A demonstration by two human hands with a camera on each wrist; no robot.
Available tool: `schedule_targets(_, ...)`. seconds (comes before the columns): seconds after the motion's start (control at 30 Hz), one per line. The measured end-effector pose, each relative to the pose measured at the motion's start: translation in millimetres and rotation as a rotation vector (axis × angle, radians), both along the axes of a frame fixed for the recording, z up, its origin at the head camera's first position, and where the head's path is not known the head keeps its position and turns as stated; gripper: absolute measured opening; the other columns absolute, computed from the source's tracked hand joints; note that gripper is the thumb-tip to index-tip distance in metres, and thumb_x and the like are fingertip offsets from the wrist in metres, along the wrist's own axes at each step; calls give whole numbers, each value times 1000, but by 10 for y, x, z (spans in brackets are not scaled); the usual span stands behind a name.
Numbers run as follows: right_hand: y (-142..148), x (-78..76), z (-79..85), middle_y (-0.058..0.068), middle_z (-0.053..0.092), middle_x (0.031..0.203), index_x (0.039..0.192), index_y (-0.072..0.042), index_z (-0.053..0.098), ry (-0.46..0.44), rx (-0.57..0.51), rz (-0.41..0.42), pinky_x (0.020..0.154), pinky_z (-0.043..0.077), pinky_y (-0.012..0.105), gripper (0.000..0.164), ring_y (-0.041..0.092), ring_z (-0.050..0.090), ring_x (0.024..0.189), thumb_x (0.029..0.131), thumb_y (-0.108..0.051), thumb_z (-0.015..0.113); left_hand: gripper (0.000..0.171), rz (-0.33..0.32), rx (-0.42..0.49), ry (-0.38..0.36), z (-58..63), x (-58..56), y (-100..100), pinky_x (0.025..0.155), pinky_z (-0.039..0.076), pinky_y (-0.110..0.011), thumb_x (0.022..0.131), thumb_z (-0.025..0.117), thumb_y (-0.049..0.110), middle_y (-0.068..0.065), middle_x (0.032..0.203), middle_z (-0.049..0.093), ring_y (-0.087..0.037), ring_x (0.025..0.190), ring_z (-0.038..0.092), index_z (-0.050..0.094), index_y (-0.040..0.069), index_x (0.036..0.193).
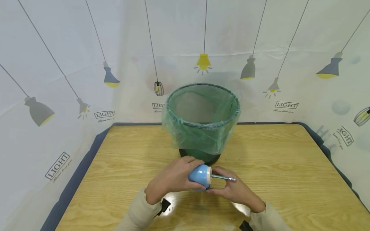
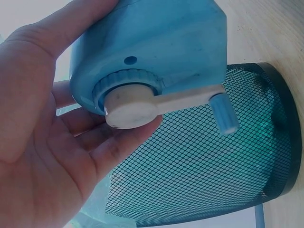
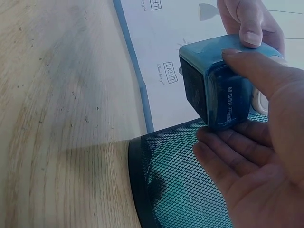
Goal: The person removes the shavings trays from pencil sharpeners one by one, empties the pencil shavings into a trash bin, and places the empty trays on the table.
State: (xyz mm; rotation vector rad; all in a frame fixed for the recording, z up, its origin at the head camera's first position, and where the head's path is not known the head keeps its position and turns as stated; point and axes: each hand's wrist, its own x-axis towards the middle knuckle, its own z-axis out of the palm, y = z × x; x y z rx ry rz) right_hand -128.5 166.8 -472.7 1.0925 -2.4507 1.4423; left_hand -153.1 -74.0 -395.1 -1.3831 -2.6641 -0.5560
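A blue pencil sharpener (image 1: 198, 175) is held between both hands in front of the bin, just over the table. My left hand (image 1: 176, 176) grips its rounded body with thumb and fingers. My right hand (image 1: 232, 189) holds the other side, thumb on the blue casing and fingertips along the clear shavings drawer (image 3: 230, 99). A thin blue-grey pencil (image 1: 223, 177) sticks out rightward from the cream front plate (image 1: 208, 175). On the opposite face, the left wrist view shows a white crank (image 2: 183, 99) with a blue knob (image 2: 223, 113); no fingers curl round that knob.
A dark mesh bin (image 1: 200, 155) stands behind the hands, its green liner bag (image 1: 199, 136) folded over the rim. The wooden table (image 1: 130, 166) is bordered by a pale backdrop (image 1: 185, 38) printed with hanging lamps.
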Motion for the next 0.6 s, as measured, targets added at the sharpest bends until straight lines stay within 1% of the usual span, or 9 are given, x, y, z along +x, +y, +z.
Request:
schedule_targets(0.27,-15,-1,8,4,68,121,133,-11,59,17,-17,19,88,56,32,54,13,65,107,83,-15,81,69,4,-8,6,1,11,-9,79,55,-27,76,81,52,-2,112,66,-13,95,62,61,13,130)
schedule_targets(0.53,-16,-3,7,7,68,124,134,-10,58,-30,-49,51,87,57,33,55,13,65,108,84,-12,80,71,6,-11,-49,4,26,-27,80,54,-26,77,81,50,-3,115,65,-14,97,62,61,11,132)
schedule_targets(0.6,-17,-4,7,9,67,124,135,-9,58,-28,-56,60,87,57,35,56,13,65,109,84,-11,80,70,6,-4,-57,8,34,-34,80,54,-26,77,81,50,-3,115,65,-14,97,62,60,11,132)
